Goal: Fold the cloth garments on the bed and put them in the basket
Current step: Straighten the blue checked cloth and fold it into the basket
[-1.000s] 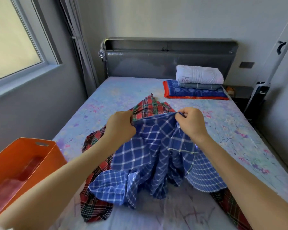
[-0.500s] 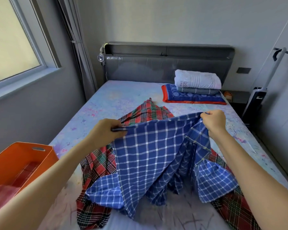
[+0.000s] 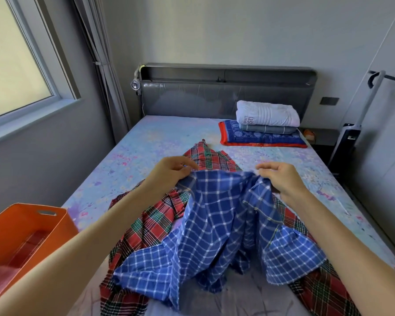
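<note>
A blue checked garment point(image 3: 214, 226) hangs bunched above the bed point(image 3: 160, 137), its lower part draped on the sheet. My left hand point(image 3: 171, 171) pinches its top edge at the left. My right hand point(image 3: 281, 179) grips the top edge at the right, its forefinger stretched out. Under the blue cloth a red tartan garment point(image 3: 153, 224) lies spread on the bed. An orange basket point(image 3: 21, 233) stands at the lower left beside the bed, with a reddish folded cloth inside.
A stack of folded linen point(image 3: 265, 126) sits at the far right by the grey headboard point(image 3: 226, 96). A window and a curtain are on the left. A white upright appliance point(image 3: 349, 137) stands at the right of the bed.
My hands have come closer together, so the blue garment's top edge has gone from stretched taut to slack and bunched.
</note>
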The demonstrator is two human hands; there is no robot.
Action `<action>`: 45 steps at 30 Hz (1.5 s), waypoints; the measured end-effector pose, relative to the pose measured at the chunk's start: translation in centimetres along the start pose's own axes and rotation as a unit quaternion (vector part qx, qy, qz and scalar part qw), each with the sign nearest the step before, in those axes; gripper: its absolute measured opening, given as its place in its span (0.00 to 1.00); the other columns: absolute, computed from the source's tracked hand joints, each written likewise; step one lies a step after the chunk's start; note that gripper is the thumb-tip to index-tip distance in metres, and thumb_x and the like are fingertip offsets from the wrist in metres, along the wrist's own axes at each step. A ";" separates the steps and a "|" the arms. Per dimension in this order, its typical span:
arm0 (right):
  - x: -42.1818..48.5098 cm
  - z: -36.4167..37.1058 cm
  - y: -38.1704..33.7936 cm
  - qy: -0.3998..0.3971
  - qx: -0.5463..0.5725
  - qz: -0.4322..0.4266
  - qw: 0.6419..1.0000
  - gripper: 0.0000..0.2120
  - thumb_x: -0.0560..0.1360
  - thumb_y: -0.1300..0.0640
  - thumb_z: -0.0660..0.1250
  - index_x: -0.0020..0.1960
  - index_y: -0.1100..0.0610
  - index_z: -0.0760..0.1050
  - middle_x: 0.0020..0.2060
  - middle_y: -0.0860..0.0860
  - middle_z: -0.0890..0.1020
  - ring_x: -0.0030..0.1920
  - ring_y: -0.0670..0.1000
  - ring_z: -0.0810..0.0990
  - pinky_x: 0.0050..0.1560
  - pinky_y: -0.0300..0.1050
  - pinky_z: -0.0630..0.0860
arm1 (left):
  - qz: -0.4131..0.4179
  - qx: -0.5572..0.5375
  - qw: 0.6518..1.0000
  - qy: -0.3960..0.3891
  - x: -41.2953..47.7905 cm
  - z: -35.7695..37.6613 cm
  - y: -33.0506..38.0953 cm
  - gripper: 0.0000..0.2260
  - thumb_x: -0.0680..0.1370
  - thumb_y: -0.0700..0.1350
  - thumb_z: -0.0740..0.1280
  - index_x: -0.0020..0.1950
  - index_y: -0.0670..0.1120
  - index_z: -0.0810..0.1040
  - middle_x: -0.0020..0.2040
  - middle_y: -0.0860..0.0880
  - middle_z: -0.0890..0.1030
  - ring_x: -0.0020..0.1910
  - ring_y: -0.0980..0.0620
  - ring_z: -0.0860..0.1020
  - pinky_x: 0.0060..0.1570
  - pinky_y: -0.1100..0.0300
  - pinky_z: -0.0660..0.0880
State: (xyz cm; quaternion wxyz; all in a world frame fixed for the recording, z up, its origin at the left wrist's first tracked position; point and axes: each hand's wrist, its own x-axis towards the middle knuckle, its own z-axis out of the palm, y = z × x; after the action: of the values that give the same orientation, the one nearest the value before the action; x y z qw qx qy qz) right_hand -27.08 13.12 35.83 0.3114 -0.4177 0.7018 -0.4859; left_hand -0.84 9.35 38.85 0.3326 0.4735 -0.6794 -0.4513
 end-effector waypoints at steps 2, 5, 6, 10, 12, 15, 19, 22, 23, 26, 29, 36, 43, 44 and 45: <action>-2.4 0.6 -1.4 -0.048 0.035 -0.017 0.998 0.08 0.76 0.66 0.65 0.41 0.58 0.80 0.36 0.54 0.80 0.28 0.47 0.77 0.31 0.38 0.75 | 0.029 0.108 0.993 -0.033 0.2 1.0 0.5 0.14 0.79 0.34 0.60 0.42 0.48 0.82 0.44 0.52 0.81 0.43 0.54 0.78 0.43 0.62 0.75; -4.9 1.9 -2.9 -0.070 0.091 -0.015 0.993 0.06 0.76 0.65 0.66 0.44 0.60 0.80 0.32 0.54 0.80 0.26 0.44 0.77 0.27 0.38 0.75 | 0.049 0.172 0.979 -0.093 -0.4 2.8 1.5 0.14 0.77 0.33 0.60 0.45 0.46 0.83 0.46 0.51 0.82 0.47 0.54 0.78 0.51 0.59 0.76; -5.3 2.2 -3.3 -0.065 0.113 -0.008 0.991 0.05 0.76 0.64 0.66 0.44 0.61 0.80 0.33 0.54 0.80 0.25 0.44 0.77 0.26 0.37 0.74 | 0.056 0.171 0.978 -0.106 -0.7 3.2 1.7 0.12 0.77 0.34 0.61 0.46 0.45 0.83 0.46 0.51 0.82 0.46 0.53 0.79 0.52 0.57 0.76; -5.5 3.1 -4.0 -0.040 0.163 0.010 0.986 0.05 0.77 0.64 0.65 0.44 0.62 0.79 0.32 0.55 0.79 0.25 0.45 0.78 0.24 0.37 0.74 | 0.054 0.075 0.979 -0.184 -1.6 3.7 1.8 0.20 0.77 0.57 0.63 0.46 0.40 0.82 0.44 0.44 0.83 0.45 0.44 0.80 0.53 0.52 0.74; -5.6 3.4 -4.0 -0.027 0.155 0.011 0.988 0.05 0.76 0.64 0.66 0.47 0.64 0.80 0.35 0.56 0.80 0.29 0.49 0.80 0.27 0.39 0.76 | 0.063 0.069 0.976 -0.196 -1.8 3.8 1.6 0.24 0.74 0.63 0.62 0.42 0.42 0.81 0.41 0.41 0.82 0.42 0.41 0.79 0.49 0.50 0.74; -5.8 3.2 -3.9 -0.072 0.118 -0.019 0.990 0.07 0.77 0.61 0.66 0.45 0.64 0.80 0.36 0.57 0.82 0.33 0.52 0.82 0.32 0.43 0.80 | 0.100 0.091 0.978 -0.157 -1.4 3.6 1.9 0.11 0.73 0.49 0.71 0.33 0.45 0.79 0.30 0.44 0.76 0.30 0.49 0.70 0.34 0.56 0.67; -6.8 1.5 -3.1 -0.234 -0.060 -0.133 0.961 0.16 0.73 0.44 0.66 0.41 0.57 0.80 0.31 0.50 0.82 0.32 0.48 0.81 0.38 0.41 0.79 | 0.134 0.131 0.970 -0.155 -1.5 1.4 2.6 0.08 0.73 0.40 0.72 0.35 0.37 0.79 0.27 0.52 0.74 0.24 0.60 0.68 0.28 0.70 0.64; -6.9 1.4 -0.6 -0.269 -0.312 -0.255 0.875 0.16 0.70 0.36 0.66 0.36 0.48 0.74 0.35 0.46 0.73 0.36 0.46 0.70 0.41 0.44 0.70 | 0.181 0.212 0.945 -0.171 -2.1 -0.6 2.7 0.10 0.72 0.37 0.71 0.32 0.42 0.75 0.25 0.57 0.74 0.25 0.59 0.70 0.29 0.71 0.66; -7.1 1.8 0.5 -0.243 -0.353 -0.316 0.846 0.16 0.70 0.36 0.66 0.35 0.48 0.74 0.36 0.48 0.73 0.38 0.48 0.69 0.43 0.47 0.70 | 0.195 0.250 0.933 -0.173 -2.4 -1.0 2.5 0.11 0.72 0.37 0.71 0.31 0.43 0.75 0.26 0.56 0.74 0.27 0.58 0.71 0.30 0.70 0.67; -8.3 3.4 2.8 -0.240 -0.305 -0.431 0.815 0.17 0.71 0.41 0.67 0.37 0.55 0.78 0.41 0.51 0.77 0.43 0.53 0.74 0.49 0.51 0.71 | 0.191 0.356 0.895 -0.188 -3.3 -2.1 0.7 0.09 0.72 0.39 0.70 0.32 0.41 0.74 0.30 0.49 0.76 0.32 0.51 0.72 0.35 0.65 0.69; -8.9 5.3 5.0 -0.363 -0.290 -0.395 0.793 0.13 0.73 0.51 0.68 0.37 0.60 0.75 0.36 0.52 0.77 0.41 0.53 0.74 0.67 0.45 0.63 | 0.149 0.432 0.867 -0.200 -4.0 -3.3 -2.5 0.11 0.73 0.41 0.69 0.33 0.42 0.72 0.33 0.47 0.76 0.32 0.51 0.71 0.37 0.66 0.68; -8.0 8.7 13.3 -0.414 -0.526 -0.421 0.612 0.13 0.69 0.45 0.67 0.34 0.53 0.74 0.40 0.47 0.78 0.44 0.52 0.69 0.53 0.50 0.61 | 0.013 0.532 0.830 -0.170 -6.6 -6.3 -12.2 0.13 0.71 0.37 0.64 0.31 0.49 0.64 0.33 0.51 0.71 0.31 0.57 0.65 0.39 0.59 0.68; -7.3 6.8 21.8 -0.413 -0.739 -0.224 0.483 0.12 0.76 0.52 0.58 0.51 0.56 0.76 0.43 0.51 0.77 0.56 0.55 0.72 0.66 0.55 0.57 | -0.105 0.569 0.807 -0.122 -12.0 -11.6 -21.9 0.05 0.67 0.43 0.63 0.36 0.45 0.78 0.36 0.49 0.80 0.38 0.46 0.78 0.39 0.54 0.74; -7.3 6.3 22.7 -0.417 -0.752 -0.192 0.473 0.08 0.76 0.54 0.57 0.45 0.56 0.74 0.40 0.51 0.76 0.53 0.54 0.73 0.68 0.55 0.57 | -0.116 0.572 0.804 -0.114 -12.8 -11.9 -23.0 0.06 0.68 0.44 0.64 0.38 0.45 0.80 0.37 0.49 0.81 0.39 0.47 0.79 0.39 0.56 0.74; -7.4 6.0 23.8 -0.429 -0.756 -0.163 0.467 0.09 0.76 0.56 0.57 0.38 0.55 0.69 0.35 0.50 0.73 0.46 0.52 0.74 0.68 0.55 0.58 | -0.128 0.576 0.801 -0.104 -13.6 -11.9 -24.2 0.06 0.68 0.42 0.65 0.40 0.46 0.81 0.38 0.50 0.81 0.40 0.48 0.79 0.40 0.56 0.75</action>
State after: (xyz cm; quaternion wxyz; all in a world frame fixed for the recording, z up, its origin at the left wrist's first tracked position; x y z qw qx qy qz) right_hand -25.41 21.44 11.62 0.0517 -0.7530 0.4935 0.4321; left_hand 22.45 15.14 20.47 -0.1346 0.6110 -0.7776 -0.0622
